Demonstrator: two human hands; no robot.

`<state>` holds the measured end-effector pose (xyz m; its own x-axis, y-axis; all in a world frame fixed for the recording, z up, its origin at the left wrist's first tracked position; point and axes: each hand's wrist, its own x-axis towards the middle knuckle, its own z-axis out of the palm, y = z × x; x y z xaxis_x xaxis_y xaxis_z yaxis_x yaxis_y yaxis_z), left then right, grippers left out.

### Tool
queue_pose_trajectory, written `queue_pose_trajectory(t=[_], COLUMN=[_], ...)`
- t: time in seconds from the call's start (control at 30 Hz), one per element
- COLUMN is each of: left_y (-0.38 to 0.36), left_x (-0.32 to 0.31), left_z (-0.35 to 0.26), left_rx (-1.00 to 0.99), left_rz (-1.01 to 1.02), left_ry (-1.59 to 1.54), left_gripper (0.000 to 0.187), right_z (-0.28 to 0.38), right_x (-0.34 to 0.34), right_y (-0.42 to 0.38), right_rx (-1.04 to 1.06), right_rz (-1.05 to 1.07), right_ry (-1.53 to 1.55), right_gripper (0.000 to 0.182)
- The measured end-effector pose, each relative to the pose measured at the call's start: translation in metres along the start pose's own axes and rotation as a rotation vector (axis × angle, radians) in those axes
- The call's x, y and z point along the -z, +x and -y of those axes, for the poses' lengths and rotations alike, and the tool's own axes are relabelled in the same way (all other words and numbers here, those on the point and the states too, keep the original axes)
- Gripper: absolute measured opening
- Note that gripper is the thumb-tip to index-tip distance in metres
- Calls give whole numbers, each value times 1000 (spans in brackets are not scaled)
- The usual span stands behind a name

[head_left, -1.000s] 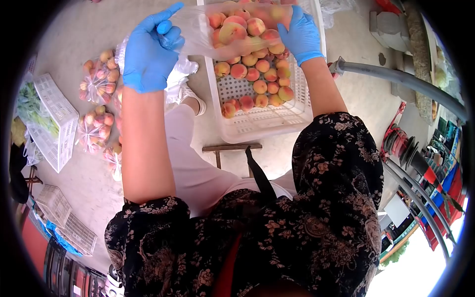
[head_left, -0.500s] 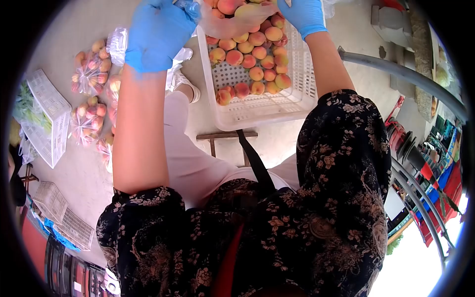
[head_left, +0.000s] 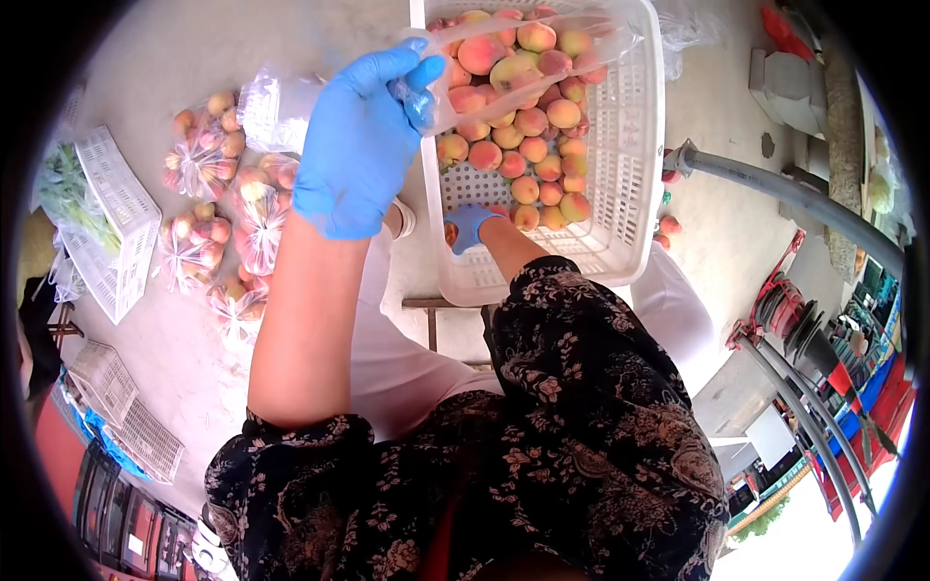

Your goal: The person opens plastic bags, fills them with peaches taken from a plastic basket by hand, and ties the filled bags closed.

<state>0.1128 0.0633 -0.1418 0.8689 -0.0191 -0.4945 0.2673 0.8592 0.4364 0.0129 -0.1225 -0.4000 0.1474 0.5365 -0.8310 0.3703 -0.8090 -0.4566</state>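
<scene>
My left hand (head_left: 360, 140), in a blue glove, is closed on the gathered edge of a clear plastic bag (head_left: 542, 60). The bag stretches to the right over the peaches (head_left: 531, 122) at the far end of a white plastic crate (head_left: 635, 208). Down in the crate's near left corner is my right hand (head_left: 472, 227), also blue-gloved. Its fingers curl about a peach (head_left: 450, 233) that shows at its left side, though most of the grip is hidden. More peaches lie just right of that hand.
Several tied bags of peaches (head_left: 260, 223) sit on the floor to the left, near a bundle of clear bags (head_left: 281, 111). Beyond them stands a white crate of greens (head_left: 116, 223). A grey metal rail (head_left: 794, 184) runs along the right side.
My right hand has left the bag's far side and come down into the crate's near left corner. My left hand still holds the bag. The view has shifted, so the crate appears lower and farther right.
</scene>
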Motion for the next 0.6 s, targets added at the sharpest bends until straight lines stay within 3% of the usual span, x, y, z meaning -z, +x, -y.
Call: queue_pose_trajectory(t=[0.07,0.27,0.3,0.4,0.5,0.57,0.6], left_y=[-7,-9,-10,-12,-16,-16,-16], left_x=[-3,0,1,3,-3,1,1], left_z=[-1,-4,-5,-6,-5,-1,0], left_rx=[78,108,117,126,134,153,181], left_rz=[-129,-236,-230,-222,-245,-249,-219], left_ry=[36,6,15,33,38,24,49], left_gripper=[23,30,30,30,29,28,27], right_z=[-14,-17,-16,-25,-53,-61,-65], right_x=[8,19,16,10,38,61,76], right_y=[16,9,8,1,-46,-96,-119], right_rx=[45,13,26,41,143,254,479], right_rz=[193,176,138,64,-116,-427,-449], right_ry=[86,26,10,333,1005,1348,1532], right_gripper=[58,61,51,37,43,52,57])
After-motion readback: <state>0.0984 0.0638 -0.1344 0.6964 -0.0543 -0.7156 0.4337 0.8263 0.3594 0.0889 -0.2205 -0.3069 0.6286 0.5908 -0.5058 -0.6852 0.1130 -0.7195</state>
